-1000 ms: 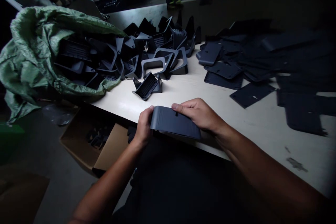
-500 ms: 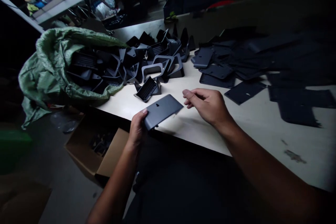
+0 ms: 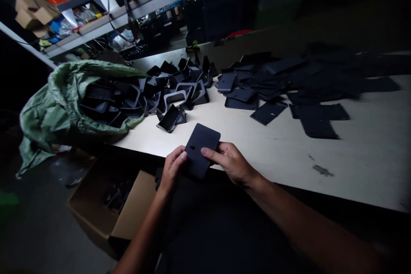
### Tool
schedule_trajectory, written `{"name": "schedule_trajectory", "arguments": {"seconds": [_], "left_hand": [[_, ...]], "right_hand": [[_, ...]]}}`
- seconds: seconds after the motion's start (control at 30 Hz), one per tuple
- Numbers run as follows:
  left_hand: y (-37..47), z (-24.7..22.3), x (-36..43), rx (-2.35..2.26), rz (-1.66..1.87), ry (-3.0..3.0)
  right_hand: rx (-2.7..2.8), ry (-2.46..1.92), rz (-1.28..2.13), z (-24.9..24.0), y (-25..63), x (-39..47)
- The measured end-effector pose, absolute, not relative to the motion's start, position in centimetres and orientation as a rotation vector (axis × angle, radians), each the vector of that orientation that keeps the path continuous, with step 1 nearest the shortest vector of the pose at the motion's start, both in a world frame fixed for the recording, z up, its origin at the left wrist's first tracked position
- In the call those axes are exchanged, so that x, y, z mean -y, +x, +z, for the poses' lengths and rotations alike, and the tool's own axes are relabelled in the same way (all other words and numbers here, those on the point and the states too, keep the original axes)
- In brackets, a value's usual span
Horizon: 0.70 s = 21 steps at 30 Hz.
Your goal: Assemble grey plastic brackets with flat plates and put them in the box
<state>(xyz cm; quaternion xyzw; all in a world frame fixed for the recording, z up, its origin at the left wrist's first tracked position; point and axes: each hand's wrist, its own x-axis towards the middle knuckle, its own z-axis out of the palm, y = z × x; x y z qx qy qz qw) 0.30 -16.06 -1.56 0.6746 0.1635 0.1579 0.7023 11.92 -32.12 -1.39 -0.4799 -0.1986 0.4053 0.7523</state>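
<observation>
A flat black plastic cover (image 3: 203, 137) with rounded corners and a small keyhole-shaped slot is held between both hands, just off the table's front edge. My left hand (image 3: 172, 170) grips its left side, thumb on the face. On the right side, my right hand (image 3: 233, 162) holds it with the thumb pressed on the face near the slot; its other fingers are hidden behind. A black bracket-like plastic part (image 3: 171, 118) lies on the table beyond the cover. Similar flat black covers (image 3: 269, 112) are spread to the right.
A green woven sack (image 3: 61, 102) spills black plastic frames (image 3: 176, 97) onto the pale table (image 3: 257, 154). Below the table's left edge stands an open cardboard box (image 3: 130, 209) with dark parts inside. A shelf (image 3: 141, 8) with clutter runs behind.
My right hand, free half a second ago, has closed on the cover's right side. The cover has turned more upright, and the camera view has shifted.
</observation>
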Motion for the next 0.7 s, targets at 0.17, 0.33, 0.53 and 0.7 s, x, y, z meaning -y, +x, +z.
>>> {"name": "schedule_trajectory", "arguments": {"seconds": [0.17,0.33,0.53,0.7], "left_hand": [[0.9,-0.9,15.6,-0.466,0.259,1.118],[2.3,0.1,17.1,-0.443,0.059,0.964],[3.0,0.4,20.4,-0.367,0.269,1.061],[3.0,2.0,21.5,-0.303,0.325,1.161]], "right_hand": [[0.951,-1.426,0.861,-0.6,11.7,34.0],[1.257,-1.621,0.709,-1.1,10.8,34.7],[0.825,-1.27,0.655,-2.6,8.2,35.4],[0.765,-1.188,0.493,-2.2,7.1,35.8]]}}
